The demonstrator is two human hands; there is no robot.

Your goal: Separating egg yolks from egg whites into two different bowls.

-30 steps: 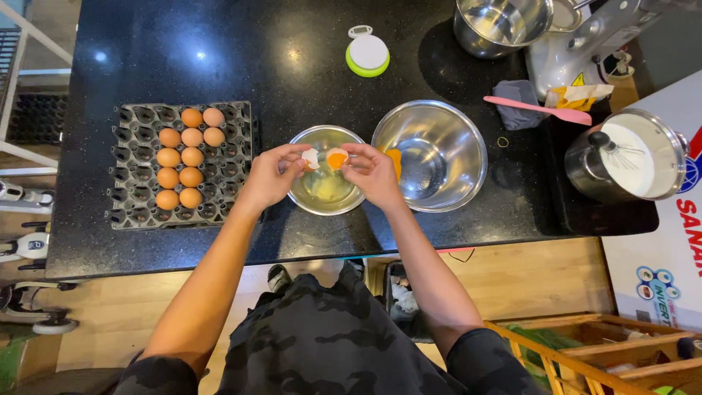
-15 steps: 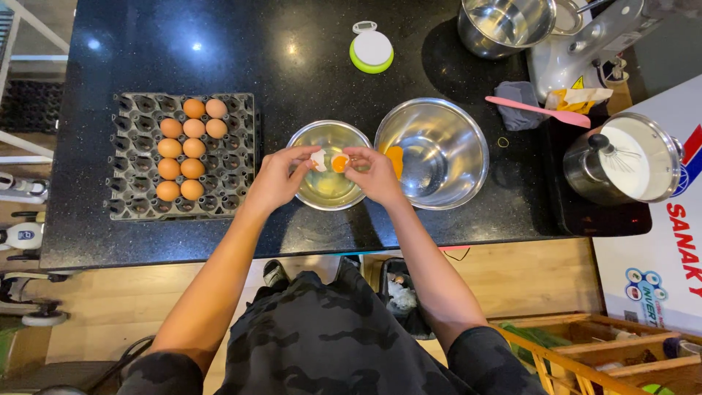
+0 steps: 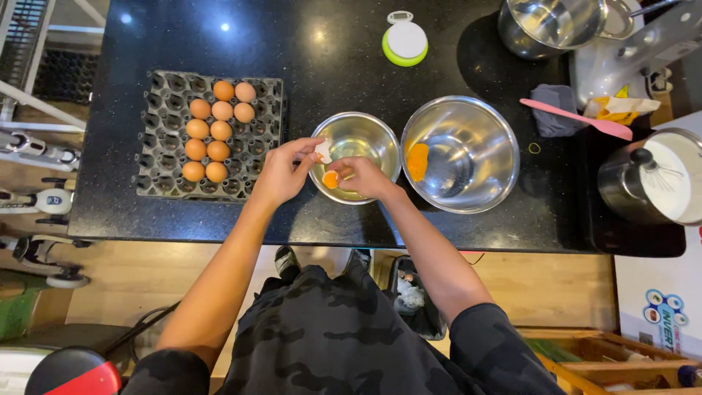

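Two hands met over the near rim of a small steel bowl (image 3: 369, 135) on the black tabletop (image 3: 307, 58). The left hand (image 3: 281, 172) pinched a white piece of eggshell (image 3: 322, 150) between thumb and fingertips, at the bowl's left edge. The right hand (image 3: 362, 178) was curled around the other shell half, which cradled an orange yolk (image 3: 330, 179); that yolk sat just left of the right hand's fingers and directly below the left hand's shell piece, over the bowl's near-left rim. The two shell pieces were close together but apart. Just right of the small bowl, touching or nearly so, stood a larger steel bowl (image 3: 468, 157) with a smear of yolks (image 3: 417, 161) against its left inner wall. Left of the hands lay a dark egg tray (image 3: 157, 132) with nine brown eggs (image 3: 212, 132) grouped in its right columns. At the tabletop's far edge sat a round white and green kitchen scale (image 3: 406, 40). Farther right were a steel mixing bowl (image 3: 548, 25) under a stand mixer (image 3: 629, 58), a pink spatula (image 3: 578, 121) resting beside a grey cloth (image 3: 552, 110), and a steel pot (image 3: 647, 179) holding a white mixture with a whisk in it.
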